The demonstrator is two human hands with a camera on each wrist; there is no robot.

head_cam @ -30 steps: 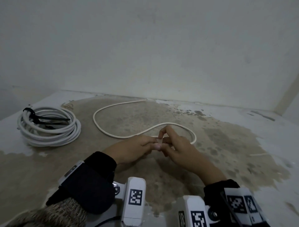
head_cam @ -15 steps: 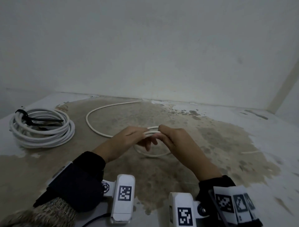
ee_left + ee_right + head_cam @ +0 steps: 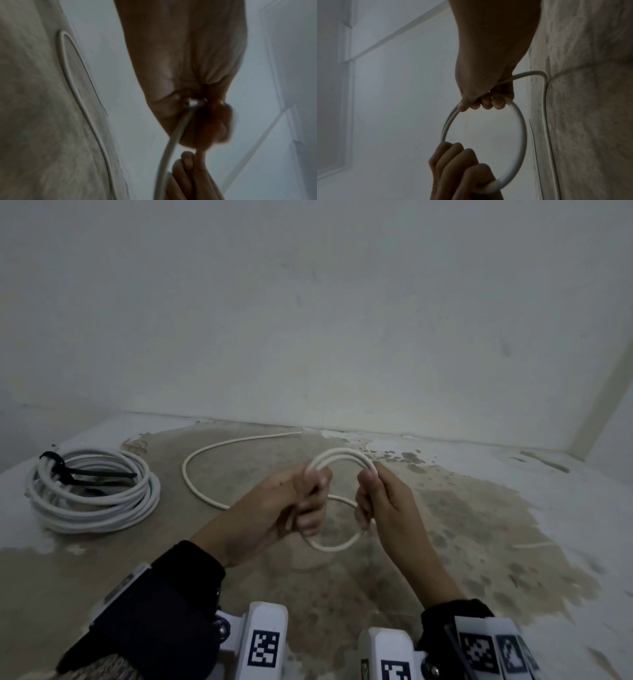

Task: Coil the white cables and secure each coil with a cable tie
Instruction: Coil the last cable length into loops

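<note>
A small loop of white cable (image 3: pixel 337 455) is held up between my two hands above the stained floor. My left hand (image 3: pixel 313 491) grips the loop's left side, fingers curled round it. On the loop's right side my right hand (image 3: pixel 368 496) pinches the cable. The rest of this cable (image 3: pixel 205 453) trails loose across the floor towards the back wall. In the right wrist view the loop (image 3: pixel 521 135) forms a full ring between the right hand (image 3: pixel 483 100) and the left hand (image 3: pixel 462 169). The left wrist view shows the left hand (image 3: pixel 197 106) closed on the cable (image 3: pixel 171 142).
A finished white coil (image 3: pixel 92 501) bound with a black cable tie (image 3: pixel 85 472) lies on the floor at the left. A thin pale strip (image 3: pixel 534 544) lies on the floor to the right. The wall (image 3: pixel 342 337) stands close behind.
Both hands have risen from the floor with the cable. The flat bend they pinched has become a round loop, and the hands have moved apart. The loose cable has been drawn nearer.
</note>
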